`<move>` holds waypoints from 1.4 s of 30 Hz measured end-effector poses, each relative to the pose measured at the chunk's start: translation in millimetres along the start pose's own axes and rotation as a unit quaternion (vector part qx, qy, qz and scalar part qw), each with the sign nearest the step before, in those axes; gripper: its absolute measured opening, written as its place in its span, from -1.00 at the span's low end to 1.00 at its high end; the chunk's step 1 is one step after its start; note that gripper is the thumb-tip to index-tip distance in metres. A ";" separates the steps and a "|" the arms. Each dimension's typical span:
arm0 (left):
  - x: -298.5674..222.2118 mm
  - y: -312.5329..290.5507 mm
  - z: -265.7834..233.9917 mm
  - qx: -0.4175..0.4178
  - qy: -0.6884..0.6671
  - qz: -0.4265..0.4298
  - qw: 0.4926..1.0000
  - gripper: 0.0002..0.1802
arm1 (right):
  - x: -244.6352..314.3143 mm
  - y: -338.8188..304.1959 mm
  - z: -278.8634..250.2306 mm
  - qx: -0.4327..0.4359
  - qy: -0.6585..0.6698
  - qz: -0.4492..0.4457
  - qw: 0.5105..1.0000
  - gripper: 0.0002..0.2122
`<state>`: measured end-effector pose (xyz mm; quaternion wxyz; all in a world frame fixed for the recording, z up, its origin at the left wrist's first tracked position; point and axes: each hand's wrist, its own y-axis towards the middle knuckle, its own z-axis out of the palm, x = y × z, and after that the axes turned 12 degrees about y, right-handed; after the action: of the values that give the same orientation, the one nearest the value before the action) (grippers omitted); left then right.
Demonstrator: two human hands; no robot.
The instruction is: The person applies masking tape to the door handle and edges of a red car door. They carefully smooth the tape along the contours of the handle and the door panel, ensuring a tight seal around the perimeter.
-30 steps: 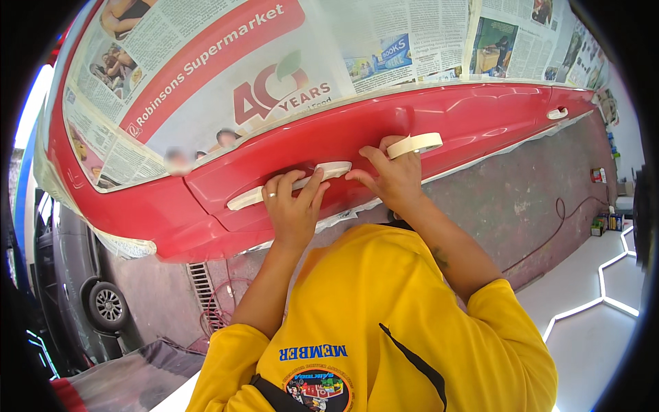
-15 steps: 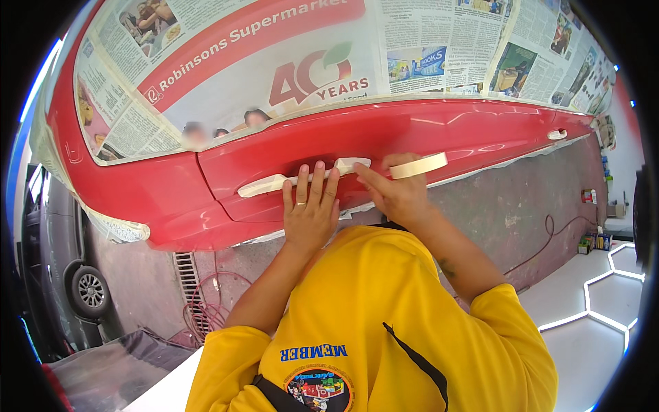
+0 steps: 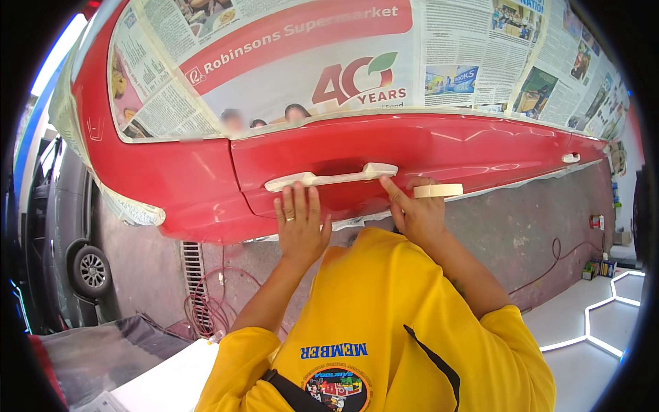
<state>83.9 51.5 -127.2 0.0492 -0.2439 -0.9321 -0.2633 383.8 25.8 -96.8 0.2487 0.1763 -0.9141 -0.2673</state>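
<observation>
A long door handle [image 3: 343,179] wrapped in cream masking tape stands out from the red car door [image 3: 439,141]. Flat, outstretched fingers of my left hand [image 3: 302,223] press at the lower edge of the handle's left part; a ring is on one finger. My right hand [image 3: 420,218] keeps a roll of masking tape [image 3: 439,190] hooked at its fingers, while its index finger reaches to the underside of the handle's right end. Newspaper sheets [image 3: 453,48], taped along their edges, cover the window area above the door.
A second, smaller taped handle [image 3: 570,158] is farther right on the car. A dark grey car [image 3: 65,240] stands at the left. A red hose [image 3: 206,302] coils near a floor grate [image 3: 193,268]. Small boxes [image 3: 598,268] sit on the floor at the far right.
My left hand has slid left along the handle, from its middle toward its left end. The right hand stays by the right end with the tape roll. The whole view has shifted.
</observation>
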 end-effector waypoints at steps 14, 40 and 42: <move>6.9 -6.4 -19.0 -0.101 -0.078 -0.270 0.954 0.03 | -4.6 -10.4 -23.0 0.093 0.041 -0.044 0.994 -0.33; 4.0 17.5 -93.9 0.203 -0.718 -0.372 0.552 -0.70 | 62.2 55.4 -62.6 0.316 0.537 0.199 0.756 -0.06; 1.5 18.6 -95.0 0.210 -0.725 -0.366 0.544 -0.74 | 63.0 58.5 -64.1 0.324 0.517 0.181 0.772 -0.06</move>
<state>88.0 17.0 -36.8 -0.6943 0.0280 -0.6873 0.2115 356.7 17.9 6.7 0.6557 0.1897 -0.6951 0.2257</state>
